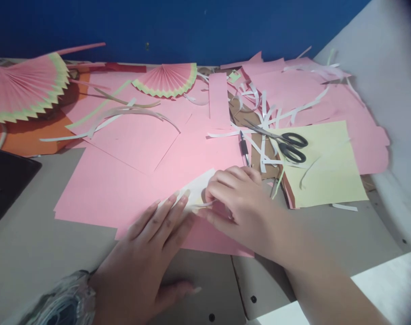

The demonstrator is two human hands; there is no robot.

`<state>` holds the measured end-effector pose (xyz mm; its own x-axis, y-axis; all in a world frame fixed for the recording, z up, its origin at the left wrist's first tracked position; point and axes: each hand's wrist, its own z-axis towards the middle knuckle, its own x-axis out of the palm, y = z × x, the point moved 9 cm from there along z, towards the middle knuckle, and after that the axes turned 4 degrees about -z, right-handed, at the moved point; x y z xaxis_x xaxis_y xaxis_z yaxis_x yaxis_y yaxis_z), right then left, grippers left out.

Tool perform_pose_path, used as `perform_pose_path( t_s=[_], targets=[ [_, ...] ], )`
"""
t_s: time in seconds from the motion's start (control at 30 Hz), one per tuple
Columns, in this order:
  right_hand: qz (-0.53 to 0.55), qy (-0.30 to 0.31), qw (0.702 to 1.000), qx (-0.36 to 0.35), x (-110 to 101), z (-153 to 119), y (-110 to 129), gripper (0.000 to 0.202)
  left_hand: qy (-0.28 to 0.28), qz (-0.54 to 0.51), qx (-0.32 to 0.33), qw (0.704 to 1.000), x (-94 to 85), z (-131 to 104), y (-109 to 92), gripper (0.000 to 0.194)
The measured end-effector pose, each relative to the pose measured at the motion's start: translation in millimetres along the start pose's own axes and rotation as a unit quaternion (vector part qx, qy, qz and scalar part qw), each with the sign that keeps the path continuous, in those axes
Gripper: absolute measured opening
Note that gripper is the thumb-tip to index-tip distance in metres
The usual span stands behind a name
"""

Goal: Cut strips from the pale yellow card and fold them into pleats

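A small piece of white paper (199,184) lies on the stacked pink sheets (93,194) near the front of the table. My left hand (158,230) rests flat across its left part, fingers stretched out and thumb apart. At the paper's right end, my right hand (237,198) has its fingers curled, with thumb and forefinger pinching the lifted edge of the paper. Much of the paper is hidden under both hands. Just beyond my right hand lies a black-gripped pen (244,148).
Scissors with black handles (293,146) lie partly on a pale yellow sheet (327,167) at the right. Pleated pink fans (166,80) with yellow-green edges stand at the back. White paper strips (264,131) are scattered around. A black object (9,180) sits at the left edge.
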<state>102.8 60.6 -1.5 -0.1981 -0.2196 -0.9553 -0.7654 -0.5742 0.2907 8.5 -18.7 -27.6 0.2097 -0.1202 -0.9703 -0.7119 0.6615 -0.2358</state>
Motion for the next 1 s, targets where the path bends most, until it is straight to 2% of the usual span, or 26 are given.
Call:
perform_pose_path(
  t_s=[0.33, 0.5, 1.0],
  targets=[
    [0.051, 0.038, 0.996, 0.056, 10.2, 4.7, -9.7, 0.015, -0.004, 0.006, 0.008, 1.0, 1.7, 0.3, 0.5, 0.084],
    [0.054, 0.027, 0.996, 0.068, 10.3, 7.2, -10.6, 0.017, -0.026, 0.017, 0.03, 0.999, -1.7, 2.1, -0.3, 0.088],
    [0.049, 0.005, 0.997, 0.054, 11.2, 8.4, -9.7, 0.018, -0.028, 0.014, 0.033, 0.999, -2.5, 4.3, -0.4, 0.087]
  ],
)
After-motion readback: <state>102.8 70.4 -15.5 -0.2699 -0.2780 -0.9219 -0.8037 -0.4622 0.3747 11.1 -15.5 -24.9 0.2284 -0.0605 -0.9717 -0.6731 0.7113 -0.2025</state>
